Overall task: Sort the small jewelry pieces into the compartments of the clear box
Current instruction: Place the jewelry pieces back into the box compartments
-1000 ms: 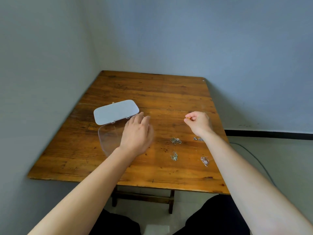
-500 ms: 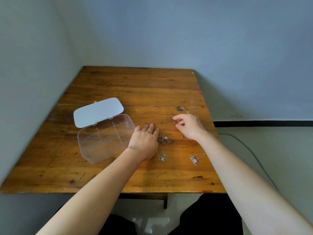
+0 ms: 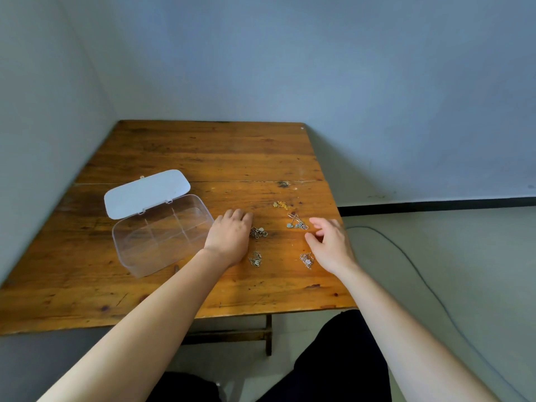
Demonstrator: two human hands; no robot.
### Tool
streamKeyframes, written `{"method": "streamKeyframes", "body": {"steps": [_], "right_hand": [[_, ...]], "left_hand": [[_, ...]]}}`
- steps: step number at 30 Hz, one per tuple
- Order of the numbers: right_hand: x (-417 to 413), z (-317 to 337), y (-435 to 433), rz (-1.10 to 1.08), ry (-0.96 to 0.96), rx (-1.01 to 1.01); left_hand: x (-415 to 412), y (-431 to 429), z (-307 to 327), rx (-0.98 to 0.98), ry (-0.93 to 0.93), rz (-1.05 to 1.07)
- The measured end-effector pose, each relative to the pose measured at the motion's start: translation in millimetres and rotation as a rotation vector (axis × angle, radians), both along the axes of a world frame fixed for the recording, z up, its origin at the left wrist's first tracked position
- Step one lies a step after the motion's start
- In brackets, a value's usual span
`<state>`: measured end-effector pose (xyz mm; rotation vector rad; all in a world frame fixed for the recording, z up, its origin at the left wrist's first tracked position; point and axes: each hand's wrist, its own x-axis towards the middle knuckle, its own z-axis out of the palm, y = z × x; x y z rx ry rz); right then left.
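A wooden desk is set into the corner of two pale walls, and everything of the task is carried on its near half. A clear box is placed on the left part of the desk, its white lid swung open and laid back on the far side. The box is divided into compartments by thin clear walls; nothing can be made out inside them, though small pieces would be hard to see through the plastic.

The left hand is laid palm down on the desk just right of the box, fingers together and stretched flat, with nothing held. The right hand is held above the desk near its right edge, fingers loosely spread and slightly curled, and nothing is gripped in it.

Five small jewelry pieces are scattered between and around the hands. A silver cluster is seen touching or just beside the left fingertips, and a second silver piece lies nearer the front. A chain with a pendant lies just beyond the right fingers, a pale piece beside the right palm, and a gold piece farthest back.
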<state>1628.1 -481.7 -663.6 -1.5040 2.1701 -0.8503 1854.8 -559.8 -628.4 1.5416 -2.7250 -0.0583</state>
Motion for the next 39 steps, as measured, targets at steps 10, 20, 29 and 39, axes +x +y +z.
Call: {"method": "streamKeyframes", "body": {"steps": [10, 20, 29, 39], "right_hand": [[14.6, 7.2, -30.1, 0.007, 0.242, 0.228], [27.8, -2.7, -25.6, -0.023, 0.06, -0.154], [9.2, 19.6, -18.5, 0.019, -0.318, 0.01], [19.1, 41.1, -18.4, -0.074, -1.118, -0.113]], "left_hand": [[-6.1, 6.6, -13.5, 0.201, 0.332, 0.182], [-6.0, 6.8, -12.8, 0.142, 0.592, 0.249], [-6.8, 6.6, 6.0, 0.411, 0.866, 0.359], [25.3, 14.0, 55.4, 1.042, 1.795, 0.42]]}}
